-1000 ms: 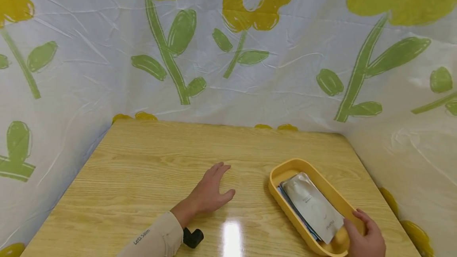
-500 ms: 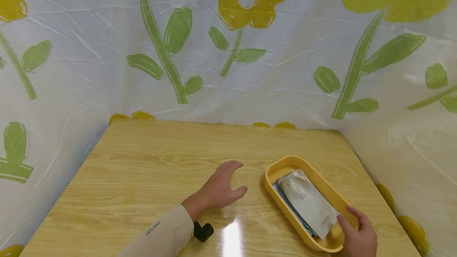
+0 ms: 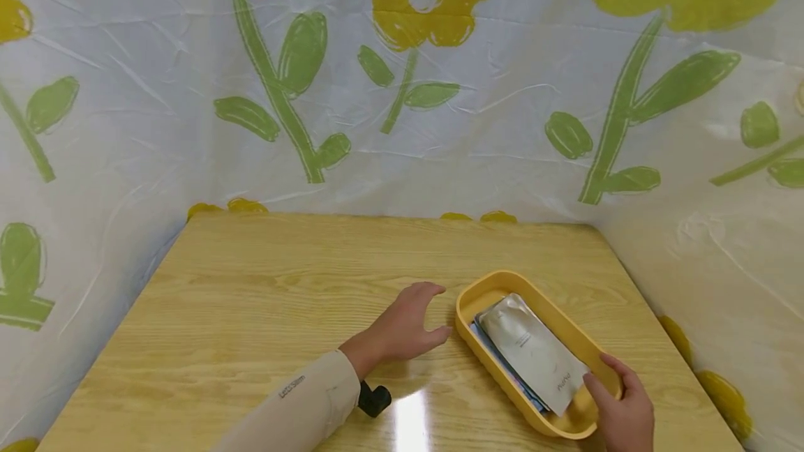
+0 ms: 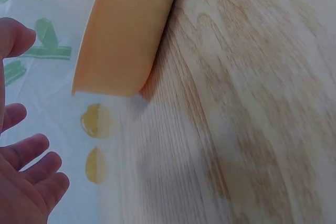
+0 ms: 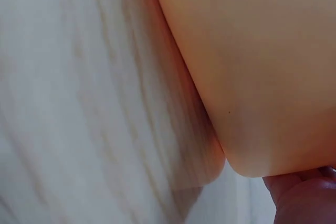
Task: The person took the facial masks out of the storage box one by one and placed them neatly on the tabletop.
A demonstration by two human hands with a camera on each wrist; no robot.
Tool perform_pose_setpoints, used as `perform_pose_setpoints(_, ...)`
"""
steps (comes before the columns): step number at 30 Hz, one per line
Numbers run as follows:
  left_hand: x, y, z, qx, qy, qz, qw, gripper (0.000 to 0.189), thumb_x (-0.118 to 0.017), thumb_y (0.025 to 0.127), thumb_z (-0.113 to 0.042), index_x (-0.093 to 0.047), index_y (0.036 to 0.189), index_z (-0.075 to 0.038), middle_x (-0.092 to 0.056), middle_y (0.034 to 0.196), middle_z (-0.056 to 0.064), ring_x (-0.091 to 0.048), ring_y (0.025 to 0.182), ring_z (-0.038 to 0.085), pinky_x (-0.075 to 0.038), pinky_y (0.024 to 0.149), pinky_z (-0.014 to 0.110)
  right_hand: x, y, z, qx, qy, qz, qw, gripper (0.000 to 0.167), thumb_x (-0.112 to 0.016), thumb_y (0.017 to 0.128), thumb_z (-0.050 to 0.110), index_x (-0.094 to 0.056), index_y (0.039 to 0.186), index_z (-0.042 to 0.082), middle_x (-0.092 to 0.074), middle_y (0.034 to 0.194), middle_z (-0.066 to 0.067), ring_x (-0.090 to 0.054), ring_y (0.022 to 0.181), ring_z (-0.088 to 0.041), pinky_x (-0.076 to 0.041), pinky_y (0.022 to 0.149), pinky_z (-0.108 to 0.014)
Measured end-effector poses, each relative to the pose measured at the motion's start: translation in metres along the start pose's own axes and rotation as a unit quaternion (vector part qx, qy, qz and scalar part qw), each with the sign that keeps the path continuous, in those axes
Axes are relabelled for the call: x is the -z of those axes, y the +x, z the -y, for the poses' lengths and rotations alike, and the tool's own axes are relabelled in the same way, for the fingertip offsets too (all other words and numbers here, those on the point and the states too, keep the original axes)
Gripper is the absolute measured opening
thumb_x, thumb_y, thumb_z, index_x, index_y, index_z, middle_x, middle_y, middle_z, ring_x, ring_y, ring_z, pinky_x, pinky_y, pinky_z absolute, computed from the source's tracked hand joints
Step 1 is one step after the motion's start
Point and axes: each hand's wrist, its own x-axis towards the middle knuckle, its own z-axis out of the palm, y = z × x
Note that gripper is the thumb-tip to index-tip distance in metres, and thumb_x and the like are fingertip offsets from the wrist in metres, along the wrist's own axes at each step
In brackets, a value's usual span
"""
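A yellow oblong storage bin [image 3: 475,352] with rounded ends stands slantwise on the right half of the table. Inside lies a small stack of flat packets, topped by a silvery-white sachet [image 3: 530,351] with printing on it. My right hand [image 3: 624,410] grips the bin's near right end, thumb over the inside and fingers along the outer wall. In the right wrist view, part of that hand [image 5: 307,198] shows against the bin's end wall. My left hand [image 3: 408,326] holds nothing; its thumb and fingers are spread just left of the bin's far left end.
The wood-grain table [image 3: 264,284] meets a white sheet [image 3: 490,152] printed with flowers at the back and both sides. A black camera mount [image 3: 375,401] sticks out below my left wrist, close over the table.
My left hand has moved right, up to the bin's far left end. The bin and my right hand appear slightly farther left and higher, as the whole view has also shifted a little.
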Motion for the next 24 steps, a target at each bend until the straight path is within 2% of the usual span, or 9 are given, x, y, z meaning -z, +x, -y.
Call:
perform_pose_setpoints(4, -0.004, 0.009, -0.004, -0.014, 0.005, 0.013, 0.9998, 0.064, -0.062, 0.097, -0.043, -0.043, 0.15, -0.013, -0.041, 0.152, 0.003, -0.036, 0.141, 0.023, -0.035, 0.111, 0.044, 0.003, -0.001, -0.001, 0.013, 0.0, 0.005, 0.9999, 0.044, -0.069, 0.093, 0.015, -0.054, 0.134, 0.008, -0.05, 0.095, 0.028, -0.05, 0.081, 0.015, -0.047, 0.067, -0.009)
perform_pose_setpoints(7, -0.006, 0.016, -0.009, -0.026, 0.009, 0.02, 0.9994, 0.062, -0.062, 0.097, -0.043, -0.045, 0.149, -0.012, -0.044, 0.15, 0.003, -0.038, 0.139, 0.022, -0.036, 0.11, 0.042, 0.004, -0.001, -0.001, 0.032, -0.004, 0.01, 0.9994, 0.046, -0.067, 0.092, 0.009, -0.053, 0.135, 0.004, -0.049, 0.091, 0.031, -0.051, 0.081, 0.014, -0.047, 0.068, -0.008)
perform_pose_setpoints(10, -0.008, 0.023, -0.014, -0.033, 0.01, 0.032, 0.9989, 0.062, -0.062, 0.098, -0.042, -0.045, 0.149, -0.01, -0.044, 0.15, 0.004, -0.039, 0.139, 0.022, -0.036, 0.11, 0.042, 0.004, -0.001, -0.001, 0.046, -0.009, 0.015, 0.9988, 0.049, -0.066, 0.091, 0.006, -0.05, 0.138, 0.0, -0.052, 0.097, 0.023, -0.051, 0.082, 0.014, -0.047, 0.068, -0.009)
perform_pose_setpoints(15, -0.013, 0.033, -0.02, -0.034, 0.011, 0.051, 0.9981, 0.063, -0.062, 0.098, -0.041, -0.045, 0.149, -0.01, -0.043, 0.151, 0.004, -0.037, 0.14, 0.021, -0.035, 0.111, 0.039, 0.004, 0.0, -0.003, 0.043, -0.009, 0.033, 0.9985, 0.056, -0.07, 0.092, 0.008, -0.046, 0.142, 0.003, -0.05, 0.114, 0.006, -0.05, 0.085, 0.014, -0.048, 0.07, -0.009)
perform_pose_setpoints(18, -0.016, 0.038, -0.024, -0.031, 0.02, 0.059, 0.9976, 0.062, -0.062, 0.098, -0.042, -0.045, 0.15, -0.012, -0.042, 0.152, 0.004, -0.037, 0.14, 0.021, -0.035, 0.111, 0.038, 0.005, 0.0, -0.005, 0.055, -0.011, 0.053, 0.997, 0.059, -0.071, 0.092, 0.009, -0.043, 0.143, 0.001, -0.048, 0.116, 0.006, -0.05, 0.087, 0.014, -0.048, 0.071, -0.01)
perform_pose_setpoints(22, -0.019, 0.043, -0.03, -0.032, 0.041, 0.062, 0.9968, 0.061, -0.062, 0.097, -0.043, -0.046, 0.15, -0.015, -0.041, 0.152, 0.004, -0.039, 0.138, 0.022, -0.037, 0.109, 0.038, 0.009, 0.0, -0.01, 0.09, -0.024, 0.077, 0.9927, 0.062, -0.071, 0.093, 0.008, -0.038, 0.144, -0.003, -0.049, 0.114, 0.008, -0.051, 0.088, 0.013, -0.05, 0.071, -0.012)
perform_pose_setpoints(24, -0.02, 0.045, -0.031, -0.034, 0.045, 0.061, 0.9966, 0.06, -0.062, 0.097, -0.043, -0.046, 0.149, -0.016, -0.041, 0.151, 0.004, -0.04, 0.137, 0.022, -0.038, 0.108, 0.036, 0.01, 0.0, -0.012, 0.106, -0.037, 0.084, 0.9901, 0.063, -0.071, 0.093, 0.008, -0.037, 0.144, -0.005, -0.049, 0.115, 0.004, -0.051, 0.088, 0.013, -0.051, 0.07, -0.013)
